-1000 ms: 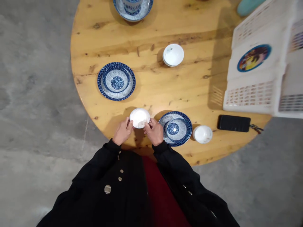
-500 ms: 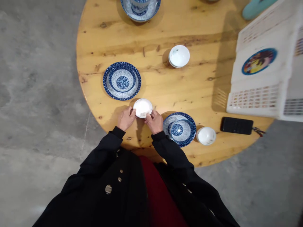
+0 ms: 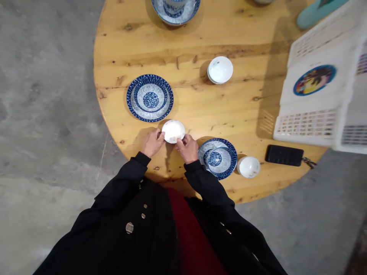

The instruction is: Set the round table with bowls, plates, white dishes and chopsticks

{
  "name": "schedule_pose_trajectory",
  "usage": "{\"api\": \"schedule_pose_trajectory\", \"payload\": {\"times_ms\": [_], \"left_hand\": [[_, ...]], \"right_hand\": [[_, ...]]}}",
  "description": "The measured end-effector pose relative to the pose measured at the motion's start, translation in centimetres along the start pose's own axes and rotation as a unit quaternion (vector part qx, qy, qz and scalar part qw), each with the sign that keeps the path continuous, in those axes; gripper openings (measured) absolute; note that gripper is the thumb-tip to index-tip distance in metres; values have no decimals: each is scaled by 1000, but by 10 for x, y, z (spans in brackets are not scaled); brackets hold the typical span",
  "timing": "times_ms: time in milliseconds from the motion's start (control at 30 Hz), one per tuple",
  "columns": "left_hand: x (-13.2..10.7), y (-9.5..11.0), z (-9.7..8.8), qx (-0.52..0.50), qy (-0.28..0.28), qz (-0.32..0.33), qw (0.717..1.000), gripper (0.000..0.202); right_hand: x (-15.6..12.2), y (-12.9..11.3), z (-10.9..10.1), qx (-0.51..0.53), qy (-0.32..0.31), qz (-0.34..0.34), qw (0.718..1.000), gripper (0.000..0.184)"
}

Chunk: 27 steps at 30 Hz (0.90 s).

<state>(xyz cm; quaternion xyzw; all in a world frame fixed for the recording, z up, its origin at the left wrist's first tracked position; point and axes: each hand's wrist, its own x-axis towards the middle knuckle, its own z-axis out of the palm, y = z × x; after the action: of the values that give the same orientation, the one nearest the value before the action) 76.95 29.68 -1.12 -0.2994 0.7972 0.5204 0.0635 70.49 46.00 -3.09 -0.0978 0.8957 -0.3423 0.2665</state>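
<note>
A small white bowl point(image 3: 173, 131) is held between both hands close to the table's near edge. My left hand point(image 3: 154, 142) pinches its left rim, and my right hand point(image 3: 187, 148) grips the right rim with thumb and fingers. Just beyond, to the left, a blue-patterned bowl point(image 3: 150, 100) sits on a blue-rimmed plate point(image 3: 130, 102). By my right wrist another blue-rimmed plate point(image 3: 231, 168) carries a blue-and-white bowl point(image 3: 226, 159). Right of that plate stands a white bowl point(image 3: 249, 167).
Stacked white bowls point(image 3: 220, 70) stand mid-table. A larger blue-and-white dish point(image 3: 190, 13) lies at the far side. On the right are a white plastic basket point(image 3: 308, 110), a black phone point(image 3: 284, 155) and a teal object point(image 3: 311, 16). The round wooden table point(image 3: 183, 99) curves away at the left.
The view has shifted slightly. Both hands keep hold of the small white bowl in nearly the same place, and the other dishes stay put.
</note>
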Motion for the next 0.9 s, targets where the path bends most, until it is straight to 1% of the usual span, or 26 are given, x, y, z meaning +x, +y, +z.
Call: {"api": "schedule_pose_trajectory", "payload": {"times_ms": [100,267,567,667,800,900], "left_hand": [[1,-2,0,-14,-5,3,1000,24],[3,-5,0,-14,-9,0,1000,25],[6,-18,5,-47,-7,14,999,25],[8,-21,4,-66,-16,16,998,24],[9,-20,2,-72,-41,22,996,24],[7,-19,-2,-70,-40,19,997,28]], "right_hand": [[-2,-3,-1,-14,34,26,999,28],[-1,-6,-2,-34,33,47,998,28],[2,-2,6,15,55,39,998,26],[2,-3,7,17,57,39,997,26],[0,-5,6,21,64,47,997,31],[-6,-5,2,49,68,53,995,41]]}}
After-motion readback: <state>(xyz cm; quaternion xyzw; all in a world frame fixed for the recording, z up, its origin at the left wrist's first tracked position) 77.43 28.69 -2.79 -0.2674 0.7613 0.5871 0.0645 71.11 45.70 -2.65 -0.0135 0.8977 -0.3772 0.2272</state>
